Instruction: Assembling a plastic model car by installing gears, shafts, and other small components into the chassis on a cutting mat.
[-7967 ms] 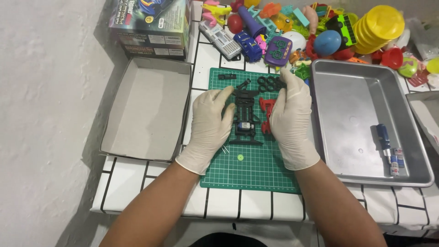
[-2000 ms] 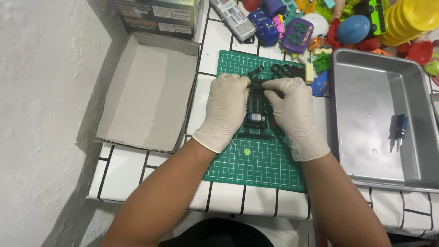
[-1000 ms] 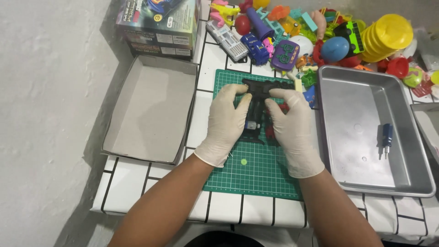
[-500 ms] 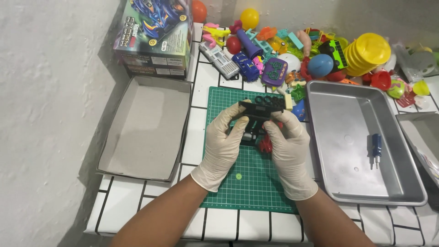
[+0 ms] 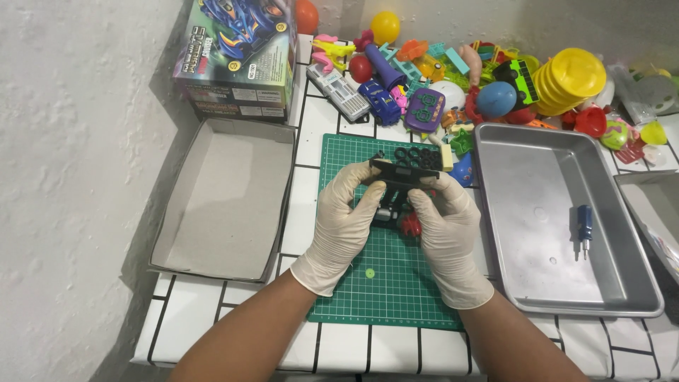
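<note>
Both of my hands wear cream gloves and hold a black toy car chassis (image 5: 400,178) lifted above the green cutting mat (image 5: 385,283). My left hand (image 5: 342,225) grips its left side and my right hand (image 5: 445,228) grips its right side. A red part (image 5: 411,225) shows between my palms under the chassis. Black tyres (image 5: 416,154) lie on the mat just beyond the chassis. A small yellow-green gear (image 5: 368,272) rests on the mat in front of my hands.
An empty cardboard box lid (image 5: 223,198) lies left of the mat, with a printed toy car box (image 5: 237,60) behind it. To the right, a metal tray (image 5: 566,226) holds a blue screwdriver (image 5: 583,230). Colourful plastic toys (image 5: 481,78) crowd the back.
My hands have raised the chassis off the mat and tilted it up. The view has shifted back to show more of the toys and the box.
</note>
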